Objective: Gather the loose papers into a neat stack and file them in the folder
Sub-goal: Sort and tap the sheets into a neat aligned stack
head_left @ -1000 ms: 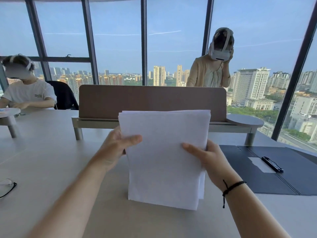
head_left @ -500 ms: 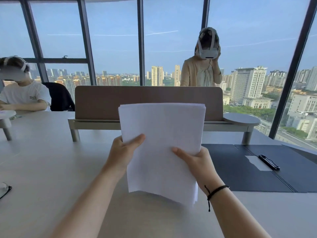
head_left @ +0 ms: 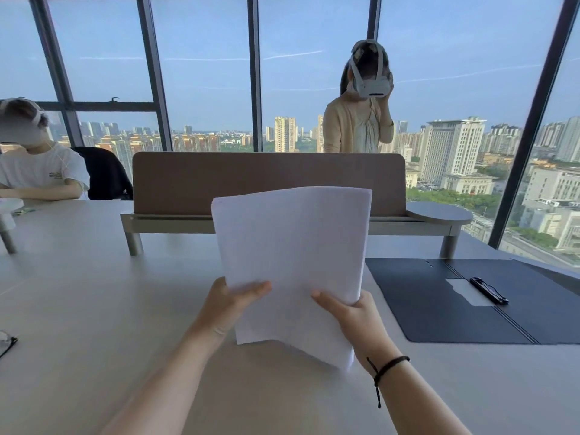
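A wide pale table point(head_left: 78, 309) fills the near and middle ground, and beyond it tall windows point(head_left: 204, 73) show a city skyline. Across the far side of the table stands a brown divider panel point(head_left: 266, 180) on a grey raised shelf point(head_left: 439, 215).

On the table to the right lies the dark folder point(head_left: 439, 302), opened flat with both covers spread. Inside it, near the spine, sits a small white label or slip point(head_left: 463, 290) with a black clip point(head_left: 488, 290) just beside it on the right; no sheets are filed in it.

The stack of papers point(head_left: 292, 252) is held upright and slightly tilted in the middle of the scene, above the table and left of the folder, apart from it. Its lower edges are fairly even, with the near right corner drooping a little.

The left hand point(head_left: 232, 306) pinches the stack's lower left edge, thumb lying across the front sheet and fingers hidden behind. The right hand point(head_left: 354, 318) grips the lower right edge the same way, thumb on the front and fingers curled round the back. A black cord bracelet point(head_left: 387, 367) circles the right wrist.

At the far left a seated person point(head_left: 37, 171) in a white shirt wears a headset; a standing person point(head_left: 361, 120) behind the panel holds a headset to the head. A pair of glasses point(head_left: 6, 342) lies at the near left table edge.
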Tool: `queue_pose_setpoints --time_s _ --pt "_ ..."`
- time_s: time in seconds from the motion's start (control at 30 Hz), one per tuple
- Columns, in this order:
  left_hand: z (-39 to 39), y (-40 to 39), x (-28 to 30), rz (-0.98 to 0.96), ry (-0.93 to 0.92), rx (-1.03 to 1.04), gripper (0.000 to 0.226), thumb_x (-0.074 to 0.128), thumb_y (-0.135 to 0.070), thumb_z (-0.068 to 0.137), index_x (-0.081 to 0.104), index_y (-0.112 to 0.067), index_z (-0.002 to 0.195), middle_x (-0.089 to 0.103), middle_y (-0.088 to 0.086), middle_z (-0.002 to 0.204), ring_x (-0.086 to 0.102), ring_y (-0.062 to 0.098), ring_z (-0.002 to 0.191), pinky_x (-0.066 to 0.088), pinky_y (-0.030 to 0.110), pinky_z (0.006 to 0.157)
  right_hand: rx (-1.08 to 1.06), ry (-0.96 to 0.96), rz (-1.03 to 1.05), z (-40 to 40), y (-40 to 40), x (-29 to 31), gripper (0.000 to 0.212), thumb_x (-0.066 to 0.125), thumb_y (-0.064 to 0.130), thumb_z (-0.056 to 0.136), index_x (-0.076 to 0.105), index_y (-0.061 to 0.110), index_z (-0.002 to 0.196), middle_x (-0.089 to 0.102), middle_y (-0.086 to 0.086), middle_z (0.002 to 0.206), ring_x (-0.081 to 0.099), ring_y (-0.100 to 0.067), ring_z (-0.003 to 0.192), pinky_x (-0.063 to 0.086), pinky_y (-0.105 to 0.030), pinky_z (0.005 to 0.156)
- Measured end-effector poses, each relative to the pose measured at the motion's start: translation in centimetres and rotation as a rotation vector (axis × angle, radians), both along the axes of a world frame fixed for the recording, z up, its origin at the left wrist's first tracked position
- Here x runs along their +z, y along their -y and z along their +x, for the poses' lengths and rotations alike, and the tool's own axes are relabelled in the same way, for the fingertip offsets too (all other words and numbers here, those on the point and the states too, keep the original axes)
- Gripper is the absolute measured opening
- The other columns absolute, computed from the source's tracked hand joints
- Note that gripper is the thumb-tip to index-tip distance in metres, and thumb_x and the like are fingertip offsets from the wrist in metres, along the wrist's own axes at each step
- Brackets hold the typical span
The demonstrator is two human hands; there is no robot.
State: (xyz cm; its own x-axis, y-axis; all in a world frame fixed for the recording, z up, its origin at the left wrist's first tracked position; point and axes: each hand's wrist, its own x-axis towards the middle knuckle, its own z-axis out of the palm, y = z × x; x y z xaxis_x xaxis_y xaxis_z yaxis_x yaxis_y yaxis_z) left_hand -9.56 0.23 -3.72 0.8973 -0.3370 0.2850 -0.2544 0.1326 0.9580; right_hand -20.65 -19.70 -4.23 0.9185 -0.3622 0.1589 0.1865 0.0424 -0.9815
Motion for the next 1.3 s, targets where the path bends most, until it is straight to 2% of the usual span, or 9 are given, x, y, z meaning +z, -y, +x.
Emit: queue_pose_setpoints --time_s 0.13,0.23,0.37,0.47,0.6,0.7,0.83,1.0,1.3 --pt "0.6 -0.4 -0.5 0.004 -0.044 -0.011 0.044 0.086 -0.034 0.057 0.080 -0.011 0.094 0.079 0.008 0.098 0.075 0.023 0.093 0.058 0.033 0.079 -0.033 -0.025 -0.023 0.2 0.4 -0.8 0.011 0.080 0.015 0.085 0.081 0.010 0.095 0.082 -0.008 0.096 0.077 -0.028 0.093 0.062 -0.046 0.086" --pt "0.3 0.4 -0.8 0.058 -0.041 0.025 0.019 0.083 -0.016 0.073 0.079 -0.014 0.092 0.080 0.001 0.091 0.076 0.017 0.089 0.056 0.024 0.074 -0.077 -0.051 -0.082 0.7 -0.7 -1.3 0.009 0.075 0.020 0.091 0.081 0.013 0.092 0.081 -0.012 0.095 0.076 -0.031 0.093 0.059 -0.053 0.089" --pt "1.1 -0.7 -0.7 0.076 -0.086 0.012 0.021 0.076 -0.011 0.081 0.074 -0.017 0.101 0.079 0.000 0.094 0.076 0.019 0.087 0.056 0.037 0.080 -0.124 -0.040 -0.047 0.8 -0.4 -1.1 0.021 0.073 0.025 0.093 0.079 0.005 0.088 0.075 -0.028 0.099 0.071 -0.045 0.094 0.055 -0.060 0.087" --pt "1.2 -1.7 -1.8 0.052 -0.152 -0.002 0.036 0.082 -0.026 0.059 0.074 -0.010 0.091 0.077 0.009 0.087 0.071 0.025 0.079 0.051 0.035 0.070 -0.169 -0.013 0.065 0.6 0.2 -0.6 0.016 0.072 0.021 0.093 0.079 0.007 0.091 0.080 -0.019 0.095 0.075 -0.040 0.092 0.061 -0.055 0.081" --pt "1.0 -1.5 -4.1 -0.272 -0.370 -0.096 0.034 0.085 -0.006 0.053 0.067 -0.009 0.081 0.075 0.013 0.081 0.071 0.021 0.059 0.057 0.028 0.055 -0.109 0.055 0.308 0.5 -0.5 0.4 0.014 0.070 0.019 0.093 0.077 0.008 0.099 0.082 -0.008 0.096 0.078 -0.024 0.085 0.060 -0.035 0.072" --pt "-0.8 -0.1 -4.0 -0.517 -0.474 -0.212 0.028 0.072 -0.009 0.072 0.072 -0.017 0.098 0.077 0.008 0.101 0.075 0.021 0.082 0.062 0.033 0.071 -0.040 0.078 0.474 0.7 -2.0 0.5 0.013 0.067 0.016 0.094 0.076 0.011 0.102 0.081 -0.008 0.102 0.078 -0.023 0.088 0.057 -0.039 0.080" --pt "-2.4 1.2 -2.0 -0.481 -0.441 -0.140 0.039 0.063 -0.012 0.085 0.066 -0.010 0.124 0.072 0.013 0.120 0.069 0.031 0.106 0.055 0.046 0.089 0.041 0.044 0.541 0.9 -3.8 -0.7 0.015 0.063 0.005 0.095 0.075 0.008 0.103 0.080 -0.012 0.107 0.078 -0.022 0.089 0.060 -0.039 0.077" --pt "-0.5 -1.8 1.2 -0.314 -0.241 0.056 0.026 0.071 -0.003 0.080 0.073 -0.010 0.105 0.077 0.013 0.104 0.074 0.033 0.094 0.054 0.045 0.083 -0.035 0.109 0.600 0.0 0.1 -1.3 0.028 0.065 -0.008 0.086 0.070 0.004 0.111 0.078 -0.016 0.110 0.077 -0.030 0.094 0.064 -0.043 0.081" --pt "1.3 -3.9 4.6 -0.113 0.002 0.230 0.015 0.073 -0.005 0.083 0.076 -0.017 0.092 0.080 0.000 0.093 0.076 0.023 0.087 0.056 0.039 0.082 -0.112 0.138 0.073 -0.3 4.2 1.7 0.016 0.074 -0.001 0.085 0.079 0.006 0.098 0.080 -0.016 0.102 0.076 -0.034 0.091 0.062 -0.045 0.081"
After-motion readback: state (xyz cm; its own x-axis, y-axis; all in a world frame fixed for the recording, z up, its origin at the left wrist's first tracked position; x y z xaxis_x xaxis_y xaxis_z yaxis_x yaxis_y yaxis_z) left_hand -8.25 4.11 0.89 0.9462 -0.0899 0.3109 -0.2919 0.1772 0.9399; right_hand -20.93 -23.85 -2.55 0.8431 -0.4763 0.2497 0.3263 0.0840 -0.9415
